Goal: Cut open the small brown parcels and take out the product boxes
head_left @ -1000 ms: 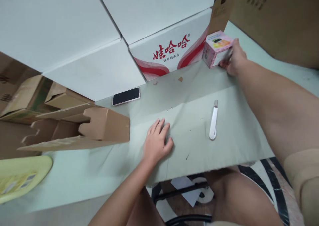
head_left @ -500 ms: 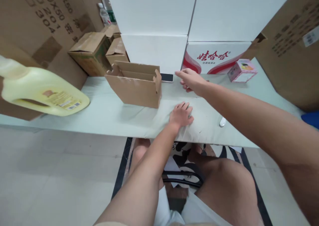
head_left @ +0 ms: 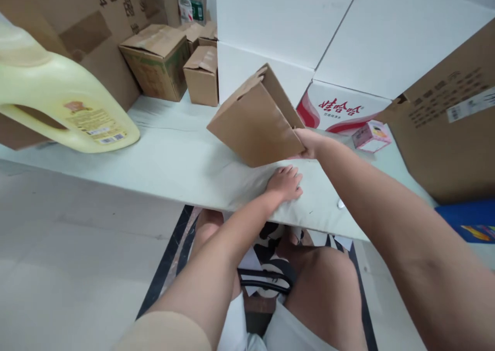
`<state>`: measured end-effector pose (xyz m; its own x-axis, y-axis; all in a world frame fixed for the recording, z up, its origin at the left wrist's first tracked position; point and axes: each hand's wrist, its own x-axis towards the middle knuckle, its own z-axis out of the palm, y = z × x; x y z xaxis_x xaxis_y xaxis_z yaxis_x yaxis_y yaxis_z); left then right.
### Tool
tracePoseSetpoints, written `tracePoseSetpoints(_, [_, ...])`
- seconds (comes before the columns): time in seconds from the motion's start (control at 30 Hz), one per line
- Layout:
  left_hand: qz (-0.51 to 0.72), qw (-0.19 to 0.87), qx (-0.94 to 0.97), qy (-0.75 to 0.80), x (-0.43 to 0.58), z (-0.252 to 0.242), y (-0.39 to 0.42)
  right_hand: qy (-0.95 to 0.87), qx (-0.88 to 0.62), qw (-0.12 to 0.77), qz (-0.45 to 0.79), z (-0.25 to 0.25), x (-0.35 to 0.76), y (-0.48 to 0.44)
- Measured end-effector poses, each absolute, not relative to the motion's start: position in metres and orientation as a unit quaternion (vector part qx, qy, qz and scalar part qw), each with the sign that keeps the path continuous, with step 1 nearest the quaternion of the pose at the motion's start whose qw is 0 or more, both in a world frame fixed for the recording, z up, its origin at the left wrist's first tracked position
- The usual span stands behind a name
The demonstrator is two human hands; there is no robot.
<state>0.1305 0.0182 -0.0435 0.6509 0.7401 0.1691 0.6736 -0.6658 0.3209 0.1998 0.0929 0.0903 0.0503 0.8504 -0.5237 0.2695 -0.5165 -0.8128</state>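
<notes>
My right hand (head_left: 309,142) grips the edge of a small brown cardboard box (head_left: 257,121) and holds it tilted above the pale green table (head_left: 174,155). My left hand (head_left: 286,182) lies flat with fingers spread on a grey-green sheet (head_left: 325,201) near the table's front edge, just below the lifted box. A small pink box (head_left: 370,136) stands behind my right forearm, against a white carton with red lettering (head_left: 340,109). Only the tip of a white utility knife (head_left: 341,203) shows under my right arm.
A large yellow jug (head_left: 58,109) lies at the left of the table. Brown cartons (head_left: 158,60) stand at the back left, white cartons (head_left: 294,21) at the back, a big brown box (head_left: 448,129) at the right. My knees and a chair (head_left: 270,284) are under the table edge.
My right hand left the pink box, reached left to the brown cardboard box, took hold of it and lifted it tilted off the table. My left hand stayed flat on the sheet.
</notes>
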Motion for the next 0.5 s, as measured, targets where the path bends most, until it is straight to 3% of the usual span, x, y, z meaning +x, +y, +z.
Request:
tracePoseSetpoints(0.2, [0.142, 0.116, 0.906, 0.381, 0.129, -0.048, 0.022, -0.299, -0.61, 0.428, 0.596, 0.087, 0.256, 0.051])
tracePoseSetpoints(0.5, [0.085, 0.11, 0.908, 0.397, 0.122, -0.006, 0.022, -0.161, -0.628, 0.642, 0.41, 0.106, 0.39, -0.027])
